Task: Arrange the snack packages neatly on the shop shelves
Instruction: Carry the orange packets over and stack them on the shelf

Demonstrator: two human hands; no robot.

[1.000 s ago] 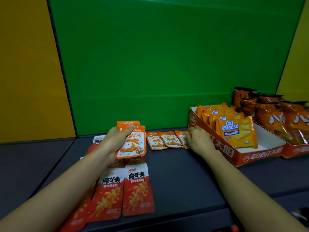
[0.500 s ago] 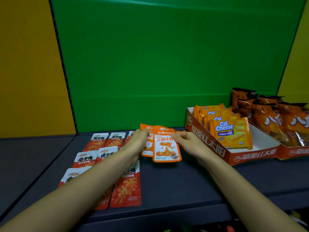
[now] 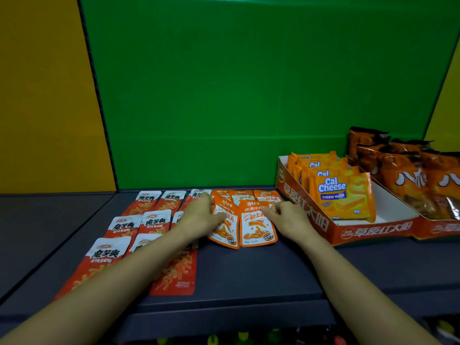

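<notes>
The shelf [image 3: 249, 270] lay bare along its front edge from the middle rightward, and at its left end. Red packets [image 3: 154, 221] ran back to front left of centre, orange packets [image 3: 257, 225] sat mid-back, and a cardboard tray [image 3: 373, 231] and snack bags [image 3: 410, 180] blocked the right back corner.
</notes>
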